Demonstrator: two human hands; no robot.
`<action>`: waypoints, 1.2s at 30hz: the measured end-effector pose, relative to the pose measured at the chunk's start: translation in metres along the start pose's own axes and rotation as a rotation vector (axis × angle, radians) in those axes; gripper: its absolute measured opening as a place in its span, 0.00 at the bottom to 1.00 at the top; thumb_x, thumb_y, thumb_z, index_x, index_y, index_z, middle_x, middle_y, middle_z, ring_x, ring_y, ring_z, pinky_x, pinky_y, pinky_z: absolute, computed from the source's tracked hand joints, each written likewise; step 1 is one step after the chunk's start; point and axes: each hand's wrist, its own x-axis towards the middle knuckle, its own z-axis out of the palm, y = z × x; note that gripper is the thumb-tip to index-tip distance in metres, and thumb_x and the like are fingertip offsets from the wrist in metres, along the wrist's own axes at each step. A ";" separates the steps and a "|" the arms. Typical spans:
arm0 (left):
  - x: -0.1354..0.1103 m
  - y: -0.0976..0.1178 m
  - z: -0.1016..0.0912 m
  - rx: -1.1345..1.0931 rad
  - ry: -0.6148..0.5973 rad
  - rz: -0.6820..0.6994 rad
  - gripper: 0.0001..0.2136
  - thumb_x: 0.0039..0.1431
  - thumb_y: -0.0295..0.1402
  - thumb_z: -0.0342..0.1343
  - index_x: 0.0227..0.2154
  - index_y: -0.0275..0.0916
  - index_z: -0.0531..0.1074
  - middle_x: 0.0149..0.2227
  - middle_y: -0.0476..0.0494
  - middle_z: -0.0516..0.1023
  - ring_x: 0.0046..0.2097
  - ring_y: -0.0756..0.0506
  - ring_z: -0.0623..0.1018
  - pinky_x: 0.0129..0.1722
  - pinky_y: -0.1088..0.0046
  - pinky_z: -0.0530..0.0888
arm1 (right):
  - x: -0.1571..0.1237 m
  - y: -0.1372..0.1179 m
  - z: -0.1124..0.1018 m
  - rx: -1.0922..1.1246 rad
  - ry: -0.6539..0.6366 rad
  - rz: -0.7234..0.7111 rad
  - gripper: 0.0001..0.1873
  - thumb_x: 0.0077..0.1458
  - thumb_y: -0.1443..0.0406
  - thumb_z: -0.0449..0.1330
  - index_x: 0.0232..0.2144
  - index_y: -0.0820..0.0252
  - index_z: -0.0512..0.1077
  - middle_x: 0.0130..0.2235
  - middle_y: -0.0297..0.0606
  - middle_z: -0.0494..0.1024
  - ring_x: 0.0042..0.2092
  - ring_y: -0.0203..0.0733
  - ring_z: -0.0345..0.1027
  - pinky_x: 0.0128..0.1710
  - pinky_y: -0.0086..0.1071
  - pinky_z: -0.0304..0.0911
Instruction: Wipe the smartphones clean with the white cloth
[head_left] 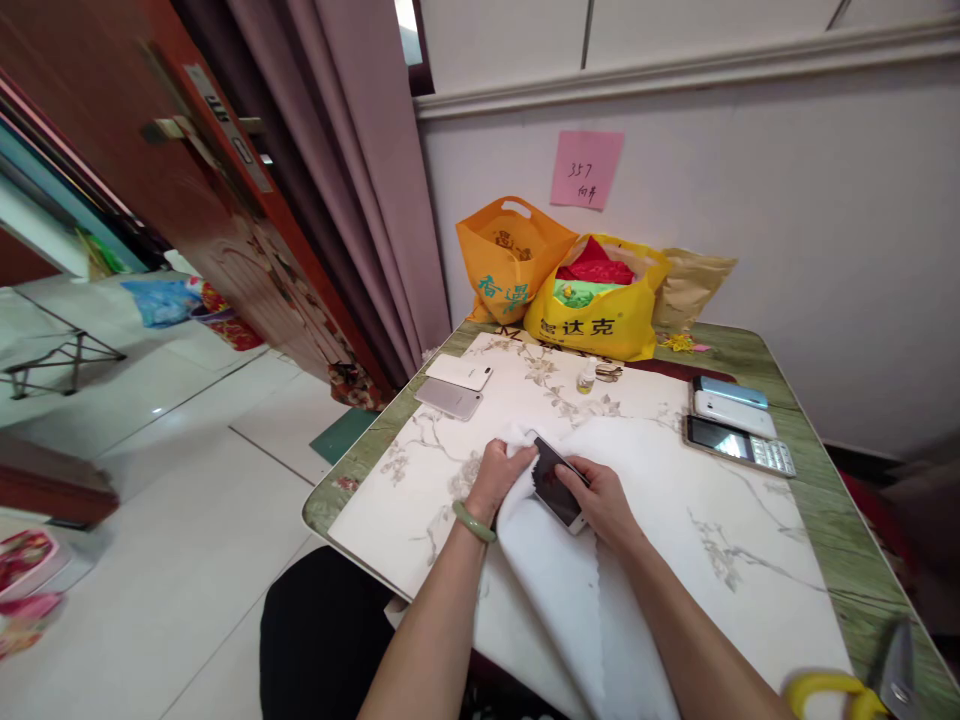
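A white smartphone with a dark screen (556, 484) is held face up and slanted over the near middle of the table. My right hand (600, 497) grips its right edge, the thumb lying on the screen. A white cloth (551, 590) hangs under the phone and over the table's front edge. My left hand (500, 474), with a green bangle on the wrist, is closed on a fold of that cloth at the phone's upper left corner. The left fingers are mostly hidden under the cloth.
Two phones (450, 397) lie at the table's left; a keypad phone (739, 446) and two others lie right. A small bottle (586, 376) stands mid-table. Yellow-handled scissors (862, 690) rest at the near right corner. Bags (592, 330) stand against the wall.
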 end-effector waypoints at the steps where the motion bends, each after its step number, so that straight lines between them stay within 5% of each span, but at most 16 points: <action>1: 0.001 -0.001 0.000 -0.010 -0.003 -0.010 0.17 0.42 0.42 0.68 0.28 0.33 0.75 0.25 0.46 0.78 0.25 0.49 0.72 0.26 0.74 0.68 | 0.000 0.000 0.000 0.005 0.002 0.003 0.20 0.50 0.50 0.61 0.34 0.60 0.79 0.30 0.35 0.78 0.32 0.42 0.69 0.33 0.31 0.65; 7: 0.013 -0.012 0.003 -0.201 0.194 -0.005 0.23 0.48 0.53 0.60 0.30 0.33 0.75 0.26 0.42 0.78 0.29 0.46 0.75 0.30 0.72 0.71 | -0.002 -0.003 0.002 0.045 0.050 -0.010 0.19 0.51 0.50 0.61 0.30 0.61 0.77 0.27 0.34 0.76 0.30 0.40 0.66 0.29 0.29 0.62; 11: 0.019 -0.006 -0.001 -0.601 0.068 -0.012 0.28 0.52 0.58 0.52 0.43 0.37 0.75 0.44 0.38 0.79 0.45 0.41 0.78 0.45 0.68 0.73 | 0.001 -0.002 0.002 0.331 0.256 0.086 0.19 0.49 0.49 0.63 0.30 0.61 0.75 0.25 0.32 0.75 0.26 0.38 0.65 0.25 0.29 0.61; 14: 0.017 0.004 -0.010 -0.666 -0.025 -0.029 0.30 0.52 0.59 0.51 0.46 0.38 0.73 0.48 0.38 0.78 0.50 0.39 0.75 0.50 0.65 0.71 | 0.005 0.000 -0.002 0.582 0.392 0.161 0.20 0.45 0.50 0.66 0.33 0.60 0.74 0.27 0.32 0.77 0.26 0.38 0.67 0.25 0.30 0.64; 16: 0.011 0.012 -0.020 -0.520 0.066 -0.046 0.30 0.51 0.57 0.53 0.46 0.35 0.73 0.47 0.35 0.77 0.51 0.37 0.74 0.52 0.62 0.69 | 0.008 0.001 -0.006 0.677 0.463 0.189 0.20 0.44 0.52 0.67 0.34 0.60 0.74 0.29 0.33 0.78 0.27 0.38 0.70 0.27 0.31 0.66; 18: 0.002 0.021 -0.030 -0.212 0.297 0.023 0.29 0.52 0.51 0.57 0.48 0.33 0.70 0.49 0.31 0.74 0.52 0.35 0.72 0.54 0.58 0.66 | 0.011 0.002 -0.009 0.736 0.523 0.184 0.20 0.43 0.53 0.68 0.35 0.61 0.74 0.31 0.33 0.79 0.28 0.37 0.70 0.28 0.30 0.67; 20: -0.012 0.029 -0.034 0.203 0.627 0.211 0.29 0.52 0.44 0.60 0.53 0.34 0.64 0.54 0.31 0.68 0.56 0.35 0.67 0.57 0.56 0.61 | 0.013 0.002 -0.012 0.763 0.570 0.164 0.20 0.42 0.53 0.68 0.34 0.61 0.74 0.30 0.32 0.78 0.28 0.36 0.70 0.26 0.28 0.66; 21: -0.021 0.032 -0.033 0.385 0.664 0.346 0.28 0.52 0.41 0.61 0.55 0.36 0.63 0.56 0.32 0.65 0.59 0.35 0.64 0.59 0.56 0.58 | 0.014 0.002 -0.012 0.768 0.583 0.160 0.20 0.42 0.53 0.69 0.33 0.61 0.74 0.30 0.32 0.78 0.28 0.35 0.70 0.25 0.27 0.65; 22: -0.031 0.033 -0.029 0.526 0.601 0.471 0.24 0.55 0.39 0.59 0.54 0.38 0.63 0.56 0.34 0.66 0.59 0.36 0.63 0.59 0.56 0.58 | 0.014 0.002 -0.013 0.772 0.588 0.162 0.20 0.42 0.53 0.69 0.32 0.61 0.74 0.29 0.32 0.78 0.27 0.35 0.69 0.24 0.27 0.65; 24: -0.053 0.030 -0.015 0.740 0.219 0.605 0.13 0.60 0.36 0.53 0.48 0.42 0.68 0.47 0.40 0.72 0.53 0.40 0.68 0.55 0.57 0.62 | 0.015 0.002 -0.012 0.772 0.585 0.169 0.20 0.41 0.53 0.69 0.32 0.61 0.74 0.28 0.30 0.77 0.26 0.34 0.69 0.23 0.26 0.64; 25: -0.064 0.026 -0.005 0.843 0.008 0.627 0.12 0.60 0.35 0.53 0.47 0.43 0.69 0.45 0.42 0.73 0.51 0.40 0.69 0.54 0.57 0.63 | 0.015 0.001 -0.012 0.772 0.582 0.168 0.19 0.42 0.53 0.69 0.31 0.61 0.74 0.28 0.30 0.77 0.26 0.34 0.68 0.23 0.26 0.63; 27: -0.081 0.013 0.013 1.028 -0.227 0.620 0.17 0.56 0.36 0.58 0.49 0.43 0.68 0.46 0.42 0.72 0.51 0.39 0.69 0.56 0.52 0.59 | 0.014 0.000 -0.011 0.770 0.578 0.161 0.19 0.42 0.53 0.69 0.31 0.60 0.74 0.28 0.29 0.77 0.27 0.33 0.68 0.24 0.26 0.63; 31: -0.098 -0.002 0.026 1.159 -0.301 0.521 0.14 0.56 0.29 0.58 0.46 0.41 0.70 0.42 0.42 0.72 0.48 0.40 0.69 0.54 0.54 0.60 | 0.011 -0.003 -0.011 0.759 0.577 0.158 0.17 0.43 0.54 0.69 0.30 0.60 0.74 0.28 0.29 0.77 0.28 0.33 0.68 0.25 0.25 0.63; 36: -0.116 0.027 -0.013 1.055 -0.545 0.351 0.05 0.52 0.28 0.61 0.33 0.41 0.74 0.34 0.47 0.74 0.41 0.45 0.71 0.46 0.66 0.65 | 0.009 -0.005 -0.011 0.742 0.530 0.210 0.18 0.43 0.53 0.69 0.31 0.59 0.74 0.29 0.29 0.77 0.28 0.33 0.68 0.24 0.25 0.63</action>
